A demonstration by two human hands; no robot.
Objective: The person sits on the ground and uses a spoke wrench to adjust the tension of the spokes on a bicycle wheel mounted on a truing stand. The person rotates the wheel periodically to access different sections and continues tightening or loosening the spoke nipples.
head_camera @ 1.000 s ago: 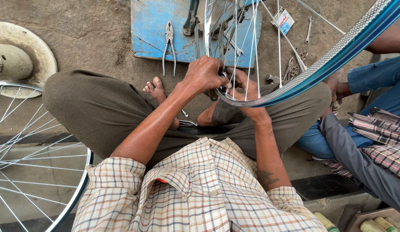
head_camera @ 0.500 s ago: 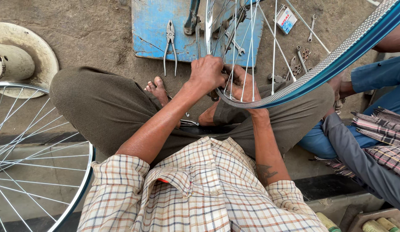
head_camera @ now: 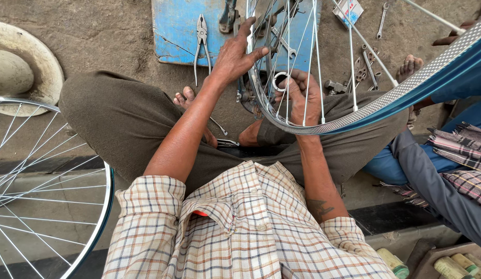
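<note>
The wheel (head_camera: 354, 116) runs out of the picture at the top and right, so its hub and far rim cannot be seen. The right hand (head_camera: 302, 95) sits behind the spokes, and what its fingers pinch is too small to tell. A second wheel (head_camera: 49, 191) is cut off at the left and near edges. The neighbour (head_camera: 442, 170) at right shows only legs and a foot. Small tools (head_camera: 362, 72) on the far ground are too tiny to identify.

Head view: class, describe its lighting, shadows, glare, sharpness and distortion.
Head view: soft, even daylight, only faint shadows on the ground; mild sheen on the rim and spokes, no harsh glare; left hand, right hand and pliers look sharp; the wide lens bends the edges.
</note>
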